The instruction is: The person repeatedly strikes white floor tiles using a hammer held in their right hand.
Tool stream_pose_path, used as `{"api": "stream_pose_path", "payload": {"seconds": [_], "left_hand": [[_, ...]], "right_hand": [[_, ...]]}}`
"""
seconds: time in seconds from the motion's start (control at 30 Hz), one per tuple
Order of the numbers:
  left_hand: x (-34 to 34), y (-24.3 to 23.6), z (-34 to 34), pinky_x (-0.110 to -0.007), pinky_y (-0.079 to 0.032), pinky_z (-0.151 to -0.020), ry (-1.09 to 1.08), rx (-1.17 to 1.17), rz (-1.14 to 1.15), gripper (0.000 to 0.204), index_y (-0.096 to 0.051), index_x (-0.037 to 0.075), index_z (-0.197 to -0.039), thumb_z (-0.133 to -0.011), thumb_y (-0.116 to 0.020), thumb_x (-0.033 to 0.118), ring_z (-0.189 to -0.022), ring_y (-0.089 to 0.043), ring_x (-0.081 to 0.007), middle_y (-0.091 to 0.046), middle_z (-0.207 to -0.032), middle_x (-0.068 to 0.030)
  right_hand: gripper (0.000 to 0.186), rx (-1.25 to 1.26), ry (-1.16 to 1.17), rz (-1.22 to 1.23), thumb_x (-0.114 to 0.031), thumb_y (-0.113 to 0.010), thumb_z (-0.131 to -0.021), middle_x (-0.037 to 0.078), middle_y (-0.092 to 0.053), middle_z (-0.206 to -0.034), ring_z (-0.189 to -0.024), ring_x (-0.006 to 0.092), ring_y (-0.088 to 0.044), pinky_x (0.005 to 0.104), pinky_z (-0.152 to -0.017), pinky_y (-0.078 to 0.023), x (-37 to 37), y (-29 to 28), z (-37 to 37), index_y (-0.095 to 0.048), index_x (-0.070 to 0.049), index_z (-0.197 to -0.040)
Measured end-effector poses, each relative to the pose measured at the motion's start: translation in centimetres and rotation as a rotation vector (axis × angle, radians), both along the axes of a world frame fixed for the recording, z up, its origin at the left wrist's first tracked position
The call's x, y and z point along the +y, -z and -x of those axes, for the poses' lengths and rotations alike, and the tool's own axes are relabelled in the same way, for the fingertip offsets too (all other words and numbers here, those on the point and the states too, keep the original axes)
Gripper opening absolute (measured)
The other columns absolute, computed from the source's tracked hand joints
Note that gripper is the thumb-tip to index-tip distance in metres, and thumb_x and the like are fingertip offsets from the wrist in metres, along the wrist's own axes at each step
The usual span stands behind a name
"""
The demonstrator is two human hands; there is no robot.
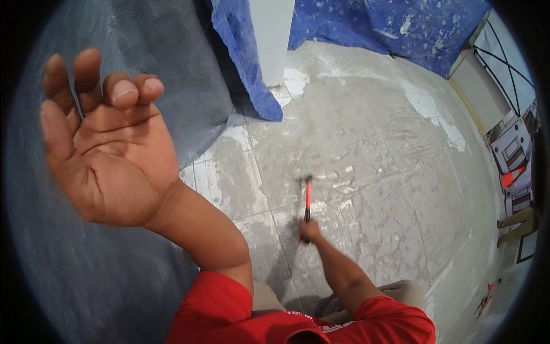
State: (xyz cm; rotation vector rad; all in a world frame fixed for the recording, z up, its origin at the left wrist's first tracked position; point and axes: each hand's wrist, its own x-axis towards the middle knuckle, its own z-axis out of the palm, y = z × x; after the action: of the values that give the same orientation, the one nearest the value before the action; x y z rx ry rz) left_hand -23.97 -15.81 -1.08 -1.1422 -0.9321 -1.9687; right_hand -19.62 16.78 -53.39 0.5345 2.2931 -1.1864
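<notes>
My left hand [109,143] is raised at the upper left, palm up, fingers loosely bent and apart with nothing in it. My right hand [309,229] grips a hammer [307,198] by its red-and-black handle. The hammer's dark head, slightly blurred, is over the tiled floor [401,229], at a patch of cracked, grey crusted material and chips; whether it touches the surface I cannot tell.
Grey sheeting [172,69] hangs at the left. Blue splattered tarps [372,28] surround a white column [269,34] at the top. At the right edge are boards [481,92], cases [511,155], another person's legs [515,223] and some red tools [486,295].
</notes>
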Motion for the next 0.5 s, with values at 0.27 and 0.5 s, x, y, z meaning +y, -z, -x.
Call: {"api": "stream_pose_path", "payload": {"seconds": [0.27,0.5], "left_hand": [[0.4,-1.5,-1.2,-0.038,-0.044,-0.081,0.006,0.023,0.04,0.04,-0.058,-0.002,-0.124,-0.1,-0.044,0.027,-0.085,-0.057,-0.019,-0.061,-0.114,-0.015],[0.7,-0.7,-1.2,-0.039,-0.043,-0.081,-0.044,-0.047,-0.055,0.039,-0.059,-0.002,-0.122,-0.099,-0.046,0.026,-0.084,-0.056,-0.0193,-0.061,-0.112,-0.0155]], "right_hand": [[0.053,0.425,0.465,0.365,-0.055,-0.048,-0.099,0.007,-0.051,-0.051,-0.041,0.0176,-0.053,0.0336,-0.038,-0.041,-2.4,-15.7,4.1,-0.048,-0.004,-0.084],[0.034,1.448,0.43,0.436,-0.03,-0.044,-0.106,0.005,-0.058,-0.07,-0.052,0.0099,-0.053,0.0225,-0.045,-0.04,2.1,-40.5,11.3,-0.046,-0.002,-0.125]]}}
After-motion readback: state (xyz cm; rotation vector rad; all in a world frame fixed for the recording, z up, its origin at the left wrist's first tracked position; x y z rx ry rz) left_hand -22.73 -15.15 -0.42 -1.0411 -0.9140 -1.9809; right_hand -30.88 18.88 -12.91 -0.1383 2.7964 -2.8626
